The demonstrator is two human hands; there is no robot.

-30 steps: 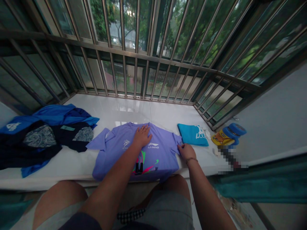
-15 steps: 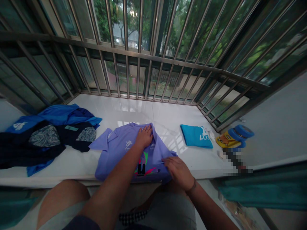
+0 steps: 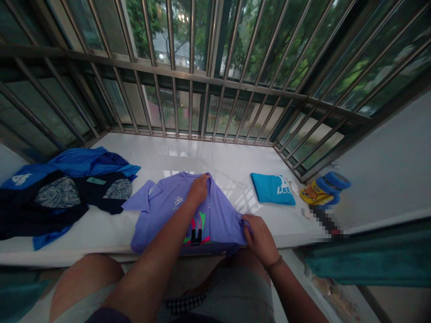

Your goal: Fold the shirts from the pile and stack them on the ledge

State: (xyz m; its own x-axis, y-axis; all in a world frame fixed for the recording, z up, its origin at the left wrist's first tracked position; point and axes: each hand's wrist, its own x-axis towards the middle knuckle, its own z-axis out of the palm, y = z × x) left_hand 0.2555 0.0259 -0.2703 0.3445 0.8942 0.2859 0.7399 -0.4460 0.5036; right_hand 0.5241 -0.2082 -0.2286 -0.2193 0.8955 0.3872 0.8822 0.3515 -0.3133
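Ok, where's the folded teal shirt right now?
In the head view the folded teal shirt lies on the white ledge, right of the purple shirt and just left of the yellow and blue item.

Left hand [image 3: 198,190] reaching forward, fingers curled; right hand [image 3: 259,235] nearer, clenched.

Purple T-shirt [image 3: 222,220]: thin, smooth sports cloth, matt with faint sheen, flat printed logos. Ledge [image 3: 168,157]: white polished tile or stone, glossy, mirrors the bars. Window bars [image 3: 190,76]: brushed metal, dull shine. Folded teal shirt [image 3: 271,188], dark clothes pile [image 3: 50,202]: soft matt cloth. Blue discs [image 3: 332,181]: smooth plastic.
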